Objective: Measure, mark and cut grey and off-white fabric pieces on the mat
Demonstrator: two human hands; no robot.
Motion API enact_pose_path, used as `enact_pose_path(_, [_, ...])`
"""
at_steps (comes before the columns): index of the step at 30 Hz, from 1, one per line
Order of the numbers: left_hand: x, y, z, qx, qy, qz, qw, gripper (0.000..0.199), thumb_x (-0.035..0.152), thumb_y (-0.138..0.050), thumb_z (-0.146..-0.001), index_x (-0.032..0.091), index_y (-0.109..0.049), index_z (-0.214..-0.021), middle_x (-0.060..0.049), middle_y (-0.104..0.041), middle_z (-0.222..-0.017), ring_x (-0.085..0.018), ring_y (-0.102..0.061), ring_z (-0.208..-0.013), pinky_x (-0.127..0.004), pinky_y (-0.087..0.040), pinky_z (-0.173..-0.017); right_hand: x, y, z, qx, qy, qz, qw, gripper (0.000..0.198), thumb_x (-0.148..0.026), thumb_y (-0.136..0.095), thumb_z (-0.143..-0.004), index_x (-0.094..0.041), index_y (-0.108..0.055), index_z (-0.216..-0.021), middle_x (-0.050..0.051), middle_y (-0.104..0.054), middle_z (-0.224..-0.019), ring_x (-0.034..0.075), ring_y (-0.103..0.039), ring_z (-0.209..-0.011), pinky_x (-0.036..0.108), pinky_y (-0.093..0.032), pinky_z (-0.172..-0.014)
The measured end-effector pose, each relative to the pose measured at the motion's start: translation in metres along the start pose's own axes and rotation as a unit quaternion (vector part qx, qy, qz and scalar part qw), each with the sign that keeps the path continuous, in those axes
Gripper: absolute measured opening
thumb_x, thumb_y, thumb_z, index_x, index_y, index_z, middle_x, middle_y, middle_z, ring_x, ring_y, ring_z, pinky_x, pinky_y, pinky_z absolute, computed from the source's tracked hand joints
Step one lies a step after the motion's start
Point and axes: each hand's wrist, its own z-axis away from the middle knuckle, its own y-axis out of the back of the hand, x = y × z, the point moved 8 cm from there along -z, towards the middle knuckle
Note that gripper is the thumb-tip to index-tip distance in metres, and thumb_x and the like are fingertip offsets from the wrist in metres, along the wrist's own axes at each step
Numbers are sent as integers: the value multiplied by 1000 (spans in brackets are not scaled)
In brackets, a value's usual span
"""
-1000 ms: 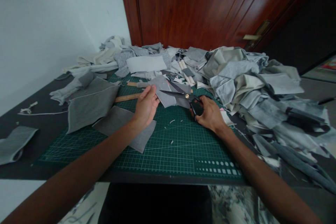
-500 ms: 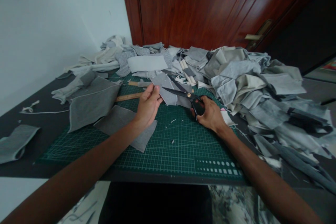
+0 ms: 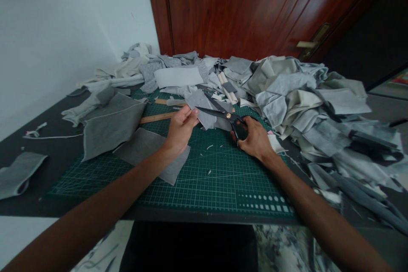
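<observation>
Between the left hand (image 3: 179,129) and the right hand (image 3: 255,139), slightly ahead: gray fabric piece (image 3: 197,99), nearer the left, its long axis seeming to slope from far left to near right.
Left grip: thumb and fingertips pinching the fabric's left edge.
Right grip: fingers curled through the handles of the black tailor's scissors (image 3: 228,116).
Scissors' line: blades parted, pointing leftward and slightly away from the right hand, the near tip just beside the left fingertips.
Blades and fabric: the near blade crosses the fabric's face; whether cloth lies between both blades, I cannot tell.
Below both hands: green gridded cutting mat (image 3: 219,187).
Under the left wrist: flat gray fabric panel (image 3: 174,169).
Left of the left hand: wooden ruler (image 3: 156,118).
Beyond the right hand, rightward: heaped fabric scraps (image 3: 287,80).
</observation>
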Motion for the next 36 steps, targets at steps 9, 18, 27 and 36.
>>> enact_pose_path(9, [-2, 0, 1, -14, -22, -33, 999, 23, 30, -76, -90, 17, -75, -109, -10, -78, -117, -27, -71, -117, -42, -58, -103, -6, 2, 0, 3, -8, -1, 1000, 32, -38, -68, -81, -20, -55, -104, 14, -69, -96, 34, -65, -91, 45, -52, -83])
enact_pose_path(18, [0, 0, 2, -11, -23, -29, 999, 27, 32, -78, -88, 16, -75, -110, -10, -78, -117, -27, -72, -116, -41, -58, -104, -5, 4, 0, 6, -18, -6, 1000, 33, -39, -67, -81, -19, -55, -105, 15, -70, -97, 34, -65, -90, 46, -52, -83])
enact_pose_path(27, [-4, 3, -1, -24, -31, -61, 997, 32, 40, -78, -88, 17, -72, -109, -12, -76, -121, -31, -70, -119, -47, -59, -103, -5, 6, 0, 17, -22, -12, 1000, 34, -39, -68, -80, -18, -55, -104, 15, -70, -98, 33, -66, -90, 44, -51, -81])
enact_pose_path(36, [-2, 2, 1, -22, -26, -56, 998, 32, 37, -77, -89, 17, -71, -113, -12, -76, -120, -30, -69, -120, -43, -60, -99, -5, 8, 0, 32, -18, -4, 999, 33, -39, -68, -81, -19, -55, -103, 14, -69, -95, 33, -65, -88, 44, -51, -80])
